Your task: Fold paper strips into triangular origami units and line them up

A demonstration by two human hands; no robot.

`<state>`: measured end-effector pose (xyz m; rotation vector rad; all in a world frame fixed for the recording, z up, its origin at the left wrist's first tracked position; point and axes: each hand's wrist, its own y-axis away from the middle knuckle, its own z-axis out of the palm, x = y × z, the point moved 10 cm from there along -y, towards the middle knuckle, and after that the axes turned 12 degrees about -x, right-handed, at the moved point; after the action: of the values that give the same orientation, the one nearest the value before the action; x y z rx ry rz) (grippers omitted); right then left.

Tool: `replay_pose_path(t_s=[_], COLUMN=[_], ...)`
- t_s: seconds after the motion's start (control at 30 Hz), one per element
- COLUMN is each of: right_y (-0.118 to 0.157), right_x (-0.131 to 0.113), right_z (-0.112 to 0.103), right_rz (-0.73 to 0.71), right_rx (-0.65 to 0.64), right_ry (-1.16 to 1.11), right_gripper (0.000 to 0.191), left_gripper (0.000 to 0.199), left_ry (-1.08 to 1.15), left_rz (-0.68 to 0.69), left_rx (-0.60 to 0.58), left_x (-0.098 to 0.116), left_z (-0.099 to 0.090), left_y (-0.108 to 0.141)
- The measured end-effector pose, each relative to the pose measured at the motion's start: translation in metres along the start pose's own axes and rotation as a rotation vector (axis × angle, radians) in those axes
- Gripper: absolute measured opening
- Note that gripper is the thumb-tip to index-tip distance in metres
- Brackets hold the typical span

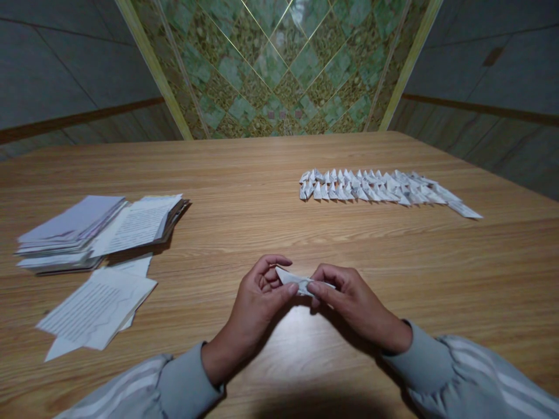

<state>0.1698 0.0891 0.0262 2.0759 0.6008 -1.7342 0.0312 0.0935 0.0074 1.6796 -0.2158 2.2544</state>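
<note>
A small folded piece of white paper (286, 276) is held between both hands above the near middle of the table. My left hand (261, 294) pinches its left part, with the thumb on top and the index finger raised behind it. On the right side, my right hand (343, 290) grips the paper between thumb and fingers. The two thumb tips are close together on the paper. The fingers hide part of its underside and right end.
Two rows of folded paper pieces (379, 189) stand at the back right of the wooden table (236, 215). Stacked papers (72, 224) and printed sheets (142, 224) lie at the left, with loose printed sheets (96, 305) nearer. A tiled wall (279, 70) rises behind.
</note>
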Motion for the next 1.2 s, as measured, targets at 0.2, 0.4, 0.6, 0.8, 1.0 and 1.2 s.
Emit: replay_pose_path(t_s=[0.2, 0.4, 0.6, 0.8, 1.0, 1.2], right_y=[-0.002, -0.001, -0.001, 0.001, 0.002, 0.002], right_x=[0.005, 0.005, -0.009, -0.013, -0.014, -0.017], right_z=[0.004, 0.005, 0.002, 0.002, -0.002, -0.004], right_rz=[0.013, 0.07, 0.015, -0.039, -0.026, -0.058], right_rx=[-0.073, -0.068, -0.011, -0.045, -0.045, 0.012], right_ry=[-0.162, -0.088, 0.128, 0.092, 0.145, 0.187], right_gripper=[0.045, 0.04, 0.033, 0.036, 0.037, 0.032], left_gripper=[0.044, 0.054, 0.053, 0.046, 0.027, 0.028], left_ry=[0.013, 0.085, 0.121, 0.191, 0.091, 0.106], left_rz=[0.023, 0.034, -0.044, -0.06, -0.029, -0.052], left_rx=[0.033, 0.087, 0.051, -0.036, -0.044, -0.069], left_x=[0.004, 0.003, -0.011, -0.012, -0.008, -0.014], left_z=[-0.005, -0.009, -0.002, 0.004, 0.001, 0.003], left_y=[-0.002, 0.0, 0.0, -0.003, -0.004, -0.004])
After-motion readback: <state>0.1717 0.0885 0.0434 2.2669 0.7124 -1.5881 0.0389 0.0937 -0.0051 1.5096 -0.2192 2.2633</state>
